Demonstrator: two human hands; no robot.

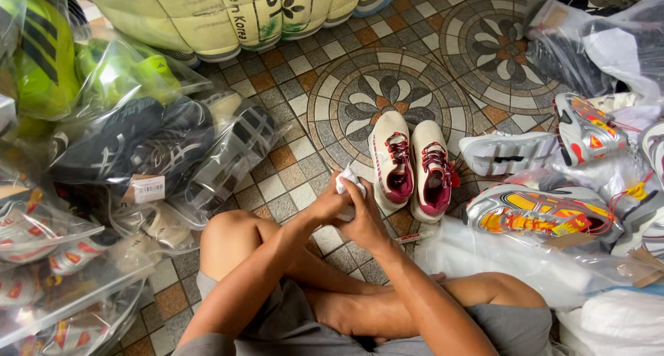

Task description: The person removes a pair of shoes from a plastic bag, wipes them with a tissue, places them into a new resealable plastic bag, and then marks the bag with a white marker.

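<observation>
I sit cross-legged on a patterned tile floor. My left hand (325, 207) and my right hand (365, 221) meet in front of my knees, both closed around a small wad of white paper or cloth (348, 183). Just beyond them a pair of cream sneakers with maroon laces and lining (411, 163) stands side by side on the tiles, toes pointing away from me. The right hand is nearest the left shoe's heel.
Clear plastic bags of sneakers (138, 155) pile up on the left. To the right lie silver, red and yellow sneakers (539, 214), a white shoe (505, 154) and more bags (595, 44). A large white sack (228, 13) sits at the top.
</observation>
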